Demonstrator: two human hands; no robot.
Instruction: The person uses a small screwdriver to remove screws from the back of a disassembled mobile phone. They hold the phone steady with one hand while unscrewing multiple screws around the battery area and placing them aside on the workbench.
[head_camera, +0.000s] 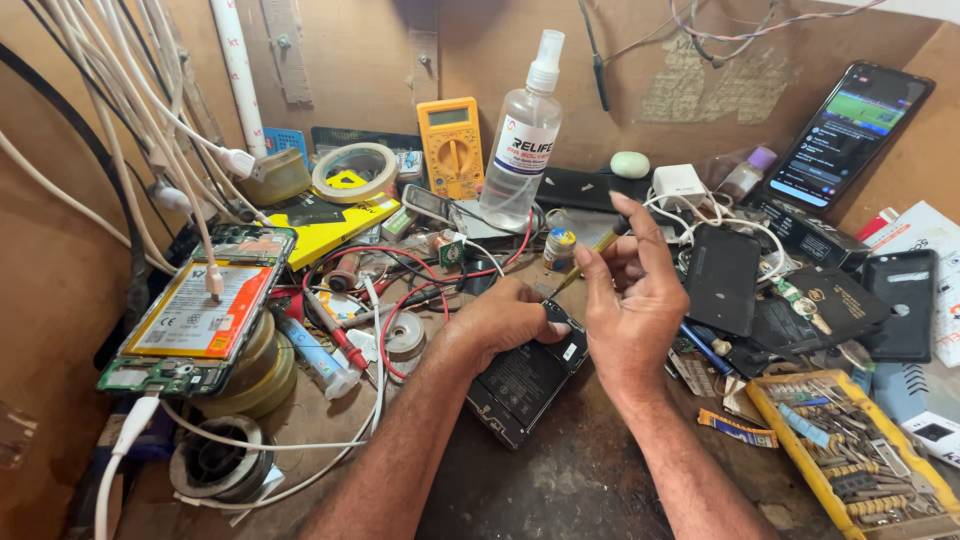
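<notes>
Warm, even light is falling from above and slightly in front, keeping the cluttered bench bright. Soft shadows are gathering under the forearms and beneath the right hand (628, 300). Glare is showing on the clear spray bottle (523, 140) and the lit phone screen (850, 135). Straight edges are bending near the corners, and focus is holding sharp throughout.

The scene is seen through a single head-worn view, angled steeply down and forward from close above the hands (570, 310). The counter (560, 480) is shown beneath them, and a brown wall is faced beyond them.
</notes>
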